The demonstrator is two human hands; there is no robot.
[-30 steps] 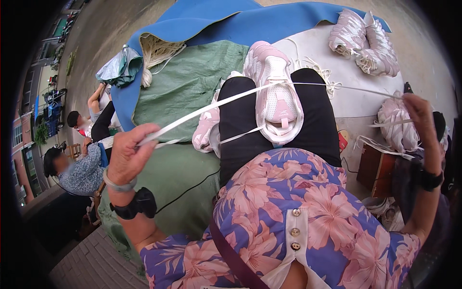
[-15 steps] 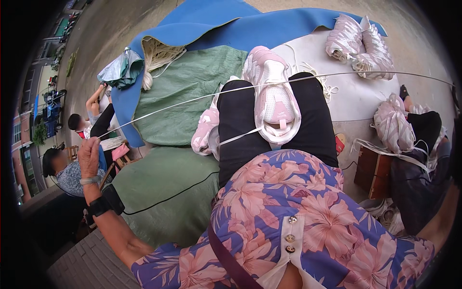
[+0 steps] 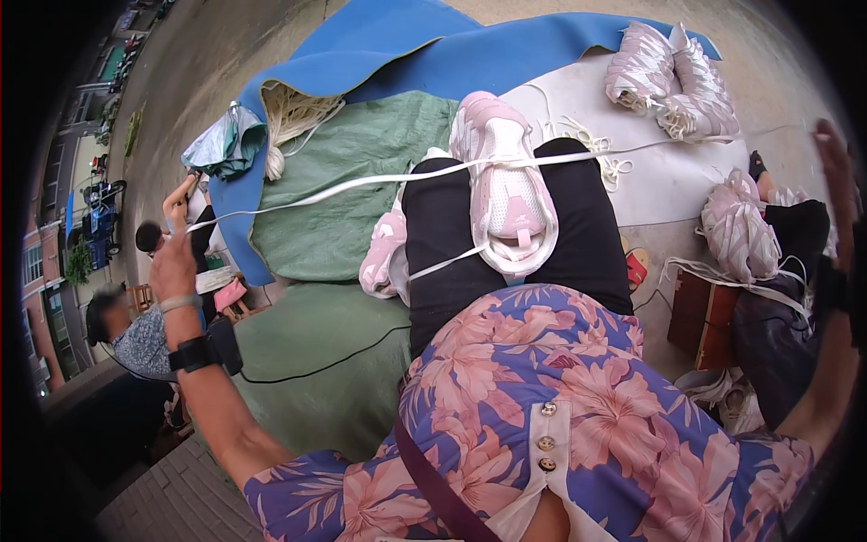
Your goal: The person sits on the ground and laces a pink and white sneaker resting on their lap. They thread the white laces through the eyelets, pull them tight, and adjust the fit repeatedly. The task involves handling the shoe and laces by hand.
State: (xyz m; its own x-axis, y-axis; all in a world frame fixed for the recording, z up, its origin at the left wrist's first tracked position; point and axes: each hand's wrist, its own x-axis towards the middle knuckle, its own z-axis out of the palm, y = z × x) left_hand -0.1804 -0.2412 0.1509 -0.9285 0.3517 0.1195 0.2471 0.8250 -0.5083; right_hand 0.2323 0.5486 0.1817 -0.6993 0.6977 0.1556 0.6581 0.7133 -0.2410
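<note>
Shoes (image 3: 670,79), green sacks (image 3: 361,181) and a blue mat (image 3: 406,45) surround the lap.

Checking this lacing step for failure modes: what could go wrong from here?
1. The white lace is stretched taut between the far-spread left hand and right hand; it might slip free.
2. The pink shoe only rests on the lap, so pulling could tip it off.

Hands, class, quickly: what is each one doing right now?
Left hand: closed, holding the white lace pulled taut.
Right hand: fingers open; whether it holds the lace cannot be told.
</note>
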